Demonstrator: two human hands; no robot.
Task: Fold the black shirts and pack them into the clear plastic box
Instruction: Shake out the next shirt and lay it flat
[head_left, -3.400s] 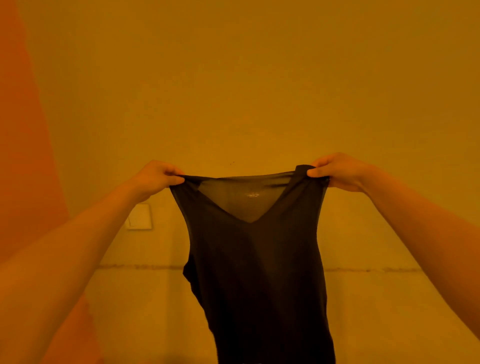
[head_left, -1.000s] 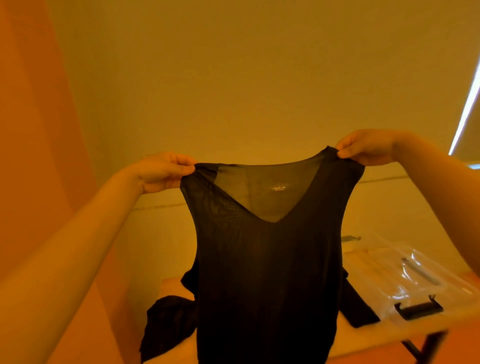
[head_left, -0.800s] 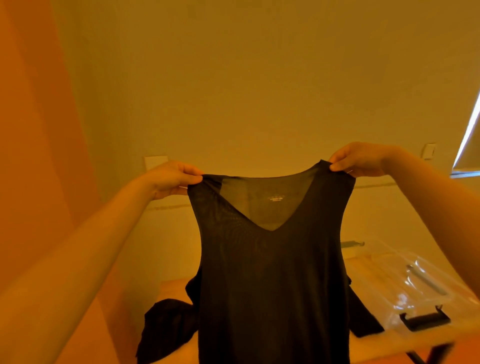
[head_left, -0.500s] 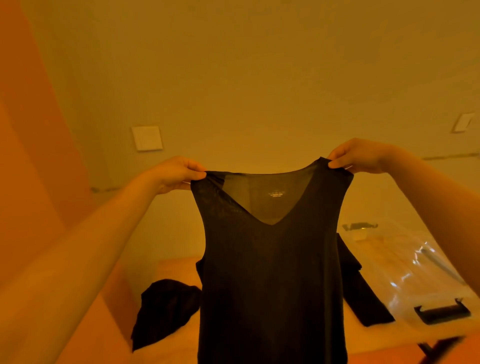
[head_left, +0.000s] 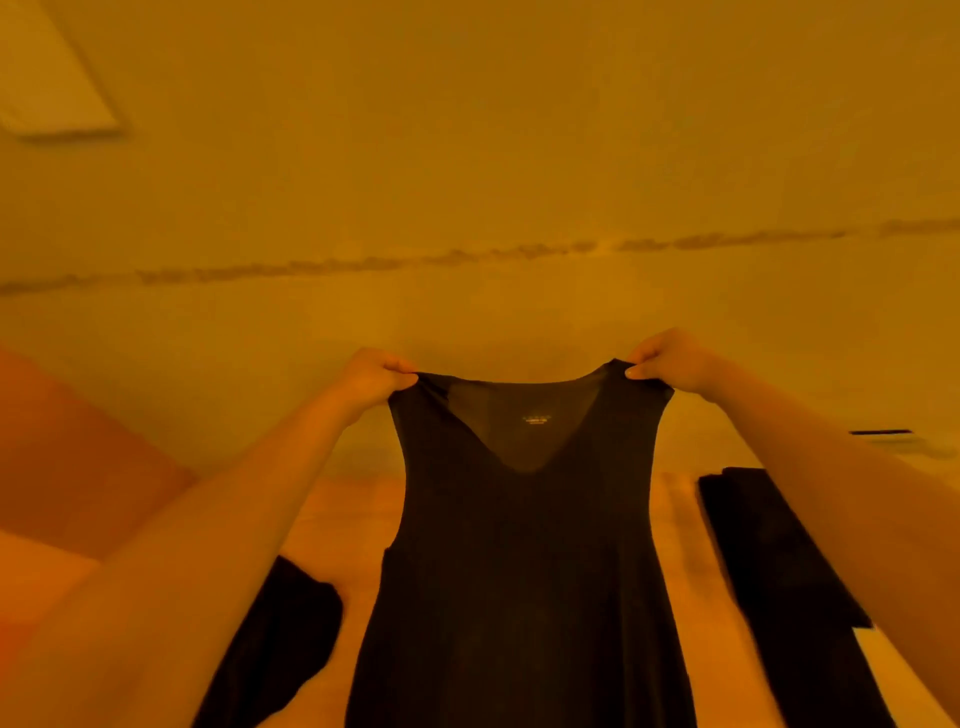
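A thin black V-neck shirt (head_left: 524, 561) hangs spread out in front of me, over the wooden table (head_left: 343, 525). My left hand (head_left: 371, 376) pinches its left shoulder and my right hand (head_left: 670, 358) pinches its right shoulder, arms stretched forward. A second black shirt (head_left: 280, 639) lies crumpled on the table at the lower left. A third black garment (head_left: 769, 571) lies flat on the table at the right, partly under my right forearm. Of the clear plastic box only a faint corner with a black clip (head_left: 883, 432) shows at the right edge.
A pale wall (head_left: 467, 156) stands close behind the table, with a light switch plate (head_left: 47, 78) at the upper left. An orange surface (head_left: 67, 467) borders the table on the left.
The view has tilted down and swung left, so the table fills more of the frame and the box has nearly left it. Both hands keep their pinch on the shirt's shoulders.
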